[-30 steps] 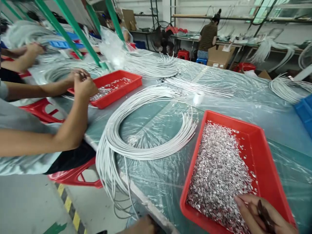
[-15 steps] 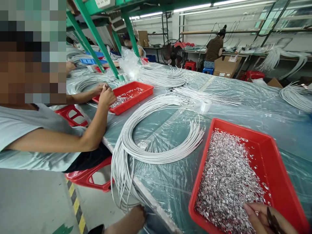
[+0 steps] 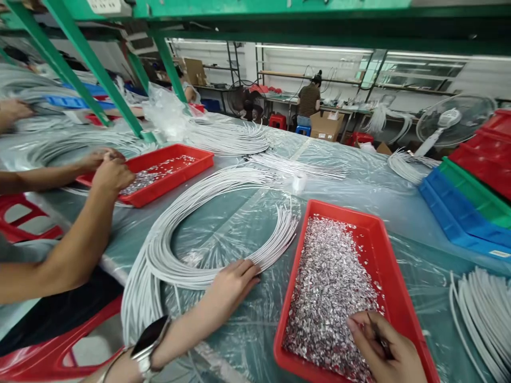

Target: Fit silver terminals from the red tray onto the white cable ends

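My left hand (image 3: 233,282) lies on the table with its fingers stretched out, touching the near side of a big loop of white cables (image 3: 191,223). A dark watch sits on that wrist. My right hand (image 3: 383,351) rests in the near corner of a red tray (image 3: 393,266) full of small shiny metal pieces (image 3: 331,282). Its fingers are curled round a thin dark object that I cannot make out.
A co-worker's arms (image 3: 80,234) reach from the left to a second red tray (image 3: 167,175). More white cable bundles lie farther back and at the right edge (image 3: 483,319). Stacked blue, green and red trays (image 3: 471,197) stand at right. A person works at the far benches.
My left hand came up from below the table edge onto the cable loop. The view tilted up and swung right, bringing the stacked trays and a fan into sight.
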The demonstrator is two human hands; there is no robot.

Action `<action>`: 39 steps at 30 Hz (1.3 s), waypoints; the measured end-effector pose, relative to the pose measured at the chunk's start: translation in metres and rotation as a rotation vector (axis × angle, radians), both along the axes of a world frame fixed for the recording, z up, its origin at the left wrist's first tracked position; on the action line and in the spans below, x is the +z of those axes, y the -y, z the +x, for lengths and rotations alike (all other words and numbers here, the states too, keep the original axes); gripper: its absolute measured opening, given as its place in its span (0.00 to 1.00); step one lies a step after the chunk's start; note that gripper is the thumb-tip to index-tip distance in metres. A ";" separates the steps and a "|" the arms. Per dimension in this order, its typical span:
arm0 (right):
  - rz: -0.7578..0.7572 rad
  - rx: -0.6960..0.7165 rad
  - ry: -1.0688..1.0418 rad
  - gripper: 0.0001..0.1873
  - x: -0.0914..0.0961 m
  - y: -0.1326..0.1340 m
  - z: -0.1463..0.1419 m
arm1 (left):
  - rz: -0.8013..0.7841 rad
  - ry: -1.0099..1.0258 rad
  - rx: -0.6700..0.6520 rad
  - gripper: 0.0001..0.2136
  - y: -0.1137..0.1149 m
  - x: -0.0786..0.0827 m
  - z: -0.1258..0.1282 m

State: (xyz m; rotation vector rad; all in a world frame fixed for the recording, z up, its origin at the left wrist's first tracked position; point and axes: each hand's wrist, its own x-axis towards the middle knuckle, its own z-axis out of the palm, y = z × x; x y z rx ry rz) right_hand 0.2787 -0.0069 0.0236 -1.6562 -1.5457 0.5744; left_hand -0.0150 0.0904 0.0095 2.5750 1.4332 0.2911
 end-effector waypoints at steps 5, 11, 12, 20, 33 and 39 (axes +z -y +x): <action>0.073 -0.036 -0.043 0.16 -0.001 0.001 -0.005 | 0.091 -0.137 0.077 0.12 -0.006 -0.023 0.030; 0.075 0.013 -0.023 0.15 -0.007 0.005 -0.008 | 0.056 -0.173 0.013 0.12 -0.006 -0.019 0.023; 0.082 0.023 -0.025 0.14 -0.007 0.005 -0.008 | 0.042 -0.168 0.002 0.12 -0.008 -0.017 0.020; 0.077 0.088 -0.005 0.12 -0.005 0.002 -0.008 | -0.081 0.003 -0.028 0.05 -0.015 0.004 0.010; 0.094 0.065 0.046 0.14 -0.004 0.002 -0.008 | -0.087 0.085 -0.031 0.08 -0.030 0.018 0.048; 0.090 0.047 0.069 0.16 -0.002 0.003 -0.008 | -0.073 -0.055 -0.007 0.13 -0.042 0.000 0.060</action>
